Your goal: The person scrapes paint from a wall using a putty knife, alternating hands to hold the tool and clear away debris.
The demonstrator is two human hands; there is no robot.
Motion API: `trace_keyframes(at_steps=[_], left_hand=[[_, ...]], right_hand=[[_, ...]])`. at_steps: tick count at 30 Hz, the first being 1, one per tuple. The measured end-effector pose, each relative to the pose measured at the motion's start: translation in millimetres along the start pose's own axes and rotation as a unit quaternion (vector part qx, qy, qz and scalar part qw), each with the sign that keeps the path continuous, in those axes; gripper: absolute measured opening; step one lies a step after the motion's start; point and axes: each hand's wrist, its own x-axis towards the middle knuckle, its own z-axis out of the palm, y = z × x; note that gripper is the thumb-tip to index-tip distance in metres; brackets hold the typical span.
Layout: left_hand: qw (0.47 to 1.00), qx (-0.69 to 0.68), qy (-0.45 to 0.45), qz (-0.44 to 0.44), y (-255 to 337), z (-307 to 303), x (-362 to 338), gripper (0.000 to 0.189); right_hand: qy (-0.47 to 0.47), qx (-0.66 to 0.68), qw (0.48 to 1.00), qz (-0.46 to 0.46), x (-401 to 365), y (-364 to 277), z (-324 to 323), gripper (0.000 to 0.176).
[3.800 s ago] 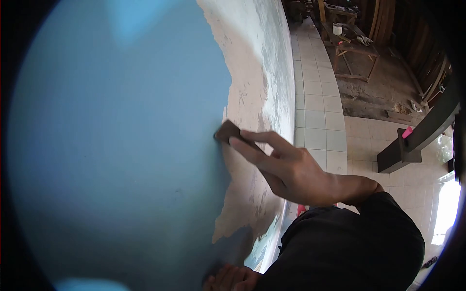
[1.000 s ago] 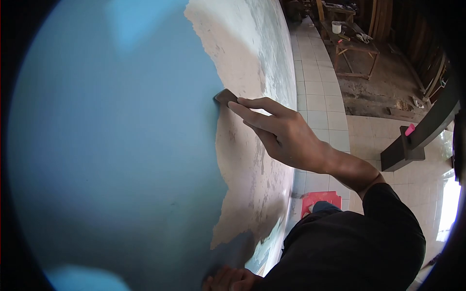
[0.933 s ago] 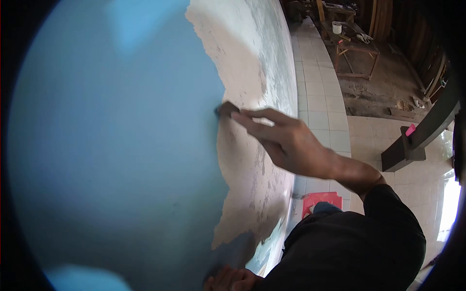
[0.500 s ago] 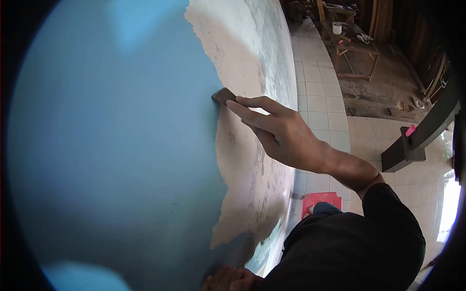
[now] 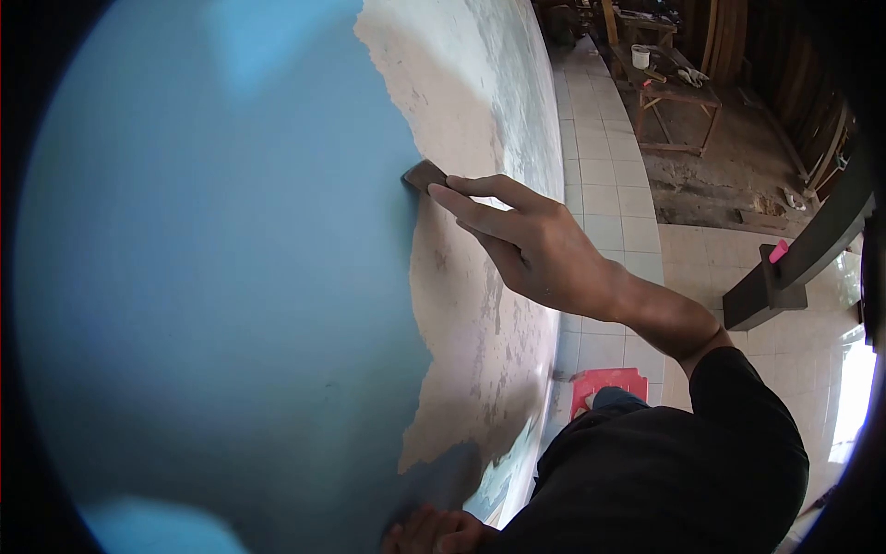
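In my right hand (image 5: 544,240) is a small, dark, flat scraper (image 5: 425,175), pinched between the thumb and fingers. Its front edge touches the wall where blue paint (image 5: 231,277) meets a bare, pale beige strip (image 5: 461,314). The paint's border is ragged. Low in the view, my left hand (image 5: 441,533) is close to the blue wall in shadow, its fingers curled. Whether it holds anything is hidden by the frame edge and the dark.
A red plastic stool (image 5: 609,379) stands on the tiled floor below me. To the right rises a dark post (image 5: 761,295) with a pink cup (image 5: 778,250) on its ledge. A wooden table (image 5: 678,90) farther off carries a white bucket (image 5: 640,56) and tools.
The scraper and my right hand have shifted slightly up and left along the paint border. My left hand stays near the same place.
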Motion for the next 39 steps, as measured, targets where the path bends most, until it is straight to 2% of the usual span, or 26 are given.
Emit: trace_keyframes(at_steps=[4, 9, 13, 16, 17, 20, 21, 24, 31, 34, 35, 37, 39], left_hand=[[1.000, 0.003, 0.004, 0.002, -2, 2, -1, 0.038], [1.000, 0.002, 0.001, -0.003, 0, 2, 0, 0.038], [1.000, 0.008, 0.008, 0.004, -2, 4, -2, 0.039], [1.000, 0.006, 0.010, 0.004, -1, 8, 2, 0.039], [1.000, 0.004, 0.006, 0.002, 0, 8, 3, 0.039], [1.000, 0.006, 0.005, 0.004, -1, 9, 3, 0.039], [1.000, 0.008, 0.006, 0.005, -1, 7, 2, 0.039], [1.000, 0.010, 0.010, 0.009, -2, 7, 1, 0.040], [1.000, 0.009, 0.001, 0.007, -2, 6, 3, 0.040], [1.000, 0.005, -0.002, 0.010, -1, 7, 9, 0.041], [1.000, 0.000, -0.008, 0.013, -1, 7, 14, 0.041], [1.000, -0.007, -0.013, 0.027, -2, 11, 22, 0.041], [0.999, -0.010, 0.043, 0.028, -4, 18, 16, 0.043]], right_hand=[[-0.016, -0.012, 0.999, -0.032, -15, 1, 2, 0.048], [0.006, -0.026, 0.999, -0.021, 7, 8, -2, 0.052], [0.018, -0.054, 0.994, -0.091, -12, 16, 7, 0.056], [0.016, -0.023, 0.999, -0.033, 11, 8, -1, 0.055], [0.020, -0.032, 0.998, -0.045, 15, 7, -5, 0.056], [-0.012, -0.049, 0.997, -0.050, -3, 8, -3, 0.055], [-0.055, -0.049, 0.997, -0.019, -9, 4, -5, 0.055], [-0.022, -0.041, 0.998, -0.032, -3, 1, -2, 0.057], [-0.025, -0.052, 0.997, -0.059, -19, 1, 1, 0.056], [0.017, -0.041, 0.999, -0.021, -4, 5, 9, 0.056], [0.001, -0.039, 0.999, 0.005, 4, 0, 2, 0.055], [-0.009, -0.029, 1.000, -0.003, -5, -6, 4, 0.055], [-0.014, -0.023, 0.999, -0.032, -22, -11, 10, 0.054]])
